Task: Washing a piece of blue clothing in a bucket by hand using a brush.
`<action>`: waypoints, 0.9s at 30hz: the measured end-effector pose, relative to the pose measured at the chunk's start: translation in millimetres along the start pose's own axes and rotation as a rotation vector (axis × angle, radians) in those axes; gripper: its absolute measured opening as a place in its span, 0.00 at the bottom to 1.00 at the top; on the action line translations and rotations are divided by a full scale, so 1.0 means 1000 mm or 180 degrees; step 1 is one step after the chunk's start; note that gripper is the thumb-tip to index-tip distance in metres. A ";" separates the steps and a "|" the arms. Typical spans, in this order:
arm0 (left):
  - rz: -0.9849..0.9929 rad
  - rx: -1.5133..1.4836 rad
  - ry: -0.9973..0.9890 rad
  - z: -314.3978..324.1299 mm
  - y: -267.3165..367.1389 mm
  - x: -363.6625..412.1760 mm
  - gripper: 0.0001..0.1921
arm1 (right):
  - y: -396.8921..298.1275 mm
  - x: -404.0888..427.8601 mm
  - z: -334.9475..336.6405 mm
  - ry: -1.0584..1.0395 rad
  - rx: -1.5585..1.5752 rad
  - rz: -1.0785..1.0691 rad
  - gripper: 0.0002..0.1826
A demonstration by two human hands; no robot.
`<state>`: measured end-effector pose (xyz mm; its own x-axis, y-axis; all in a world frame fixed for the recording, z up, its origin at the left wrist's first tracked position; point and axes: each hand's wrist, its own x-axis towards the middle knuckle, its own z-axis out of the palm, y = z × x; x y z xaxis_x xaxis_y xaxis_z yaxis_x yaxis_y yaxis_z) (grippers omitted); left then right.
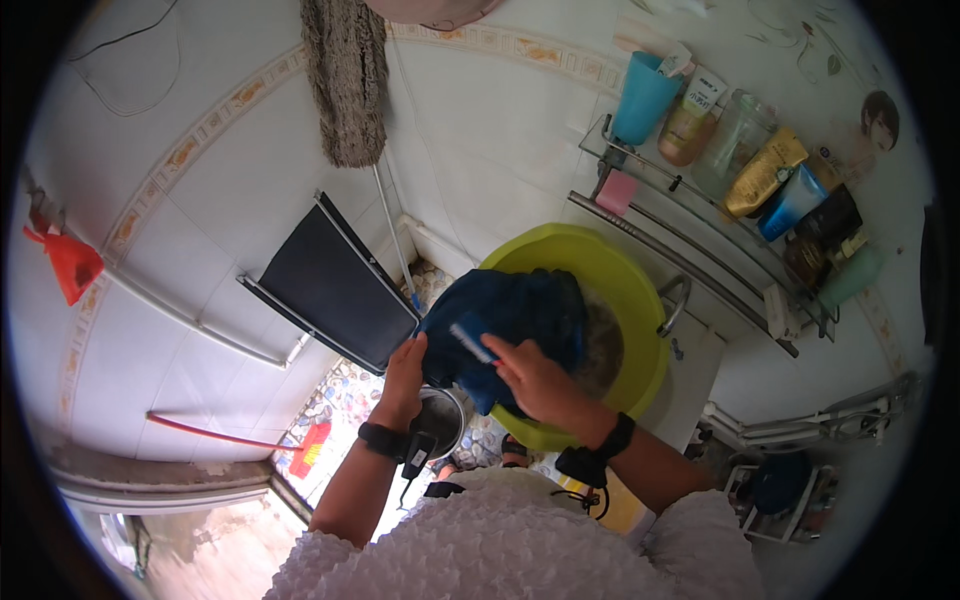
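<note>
A dark blue wet cloth or garment (517, 300) hangs over the left rim of a yellow-green plastic basin (646, 300), which holds murky, sudsy water. My right hand (544, 386) grips a blue scrubbing brush with pale bristles (472, 335) over the garment; the brush is slightly blurred. At the garment's left edge, my left hand (405, 379) pinches the fabric between thumb and fingers. Both wrists wear black straps with small devices. Whether the bristles touch the cloth cannot be told.
A metal bucket (441, 421) stands on the pebbled floor below the garment. A black folding chair (337, 289) leans left, near a hanging mop (346, 90) and a red broom (309, 450). Right of the basin are a curved faucet (677, 300) and a glass shelf with toiletries (705, 196).
</note>
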<state>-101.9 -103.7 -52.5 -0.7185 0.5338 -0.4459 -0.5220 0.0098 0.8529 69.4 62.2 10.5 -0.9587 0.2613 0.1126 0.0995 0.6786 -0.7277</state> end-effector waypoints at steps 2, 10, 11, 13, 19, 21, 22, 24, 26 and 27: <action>0.0151 -0.0092 -0.0087 0.010 0.008 -0.006 0.14 | 0.001 0.000 0.013 -0.0122 0.0016 -0.0197 0.26; 0.0352 0.0522 -0.0145 -0.009 -0.004 0.001 0.13 | 0.169 -0.038 -0.013 -0.0026 -0.1585 0.1065 0.26; 0.0359 0.0504 -0.0119 -0.010 -0.006 0.003 0.13 | 0.172 -0.037 -0.018 -0.0139 -0.1594 0.1425 0.25; 0.0234 0.0569 -0.0023 -0.011 0.003 0.001 0.14 | 0.093 -0.015 -0.026 -0.0025 -0.1222 0.1087 0.24; 0.0545 0.0125 -0.0048 -0.003 0.007 -0.010 0.16 | 0.003 -0.001 0.024 -0.0410 -0.0319 -0.0343 0.25; 0.0523 0.0112 0.0036 0.001 0.016 -0.018 0.15 | 0.031 -0.001 0.020 -0.0230 -0.0497 -0.0127 0.25; 0.0516 0.0078 0.0134 0.005 0.019 -0.021 0.15 | 0.055 -0.001 0.012 -0.0065 -0.0688 0.0066 0.27; 0.0692 0.0559 0.0081 -0.008 0.015 -0.018 0.14 | 0.130 -0.023 -0.015 -0.0406 -0.1280 0.0891 0.25; 0.0953 0.1005 0.0005 -0.010 0.020 0.008 0.13 | 0.199 -0.039 -0.032 -0.0448 -0.1674 0.1107 0.24; 0.0923 0.1369 -0.0110 -0.015 0.018 0.009 0.12 | 0.196 -0.036 -0.039 -0.0495 -0.1668 0.1087 0.24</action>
<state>-124.4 -111.4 -45.5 -0.7863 0.5935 -0.1716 -0.0624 0.2001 0.9778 134.1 212.2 -110.2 -0.8735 0.4461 -0.1950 0.4853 0.8305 -0.2736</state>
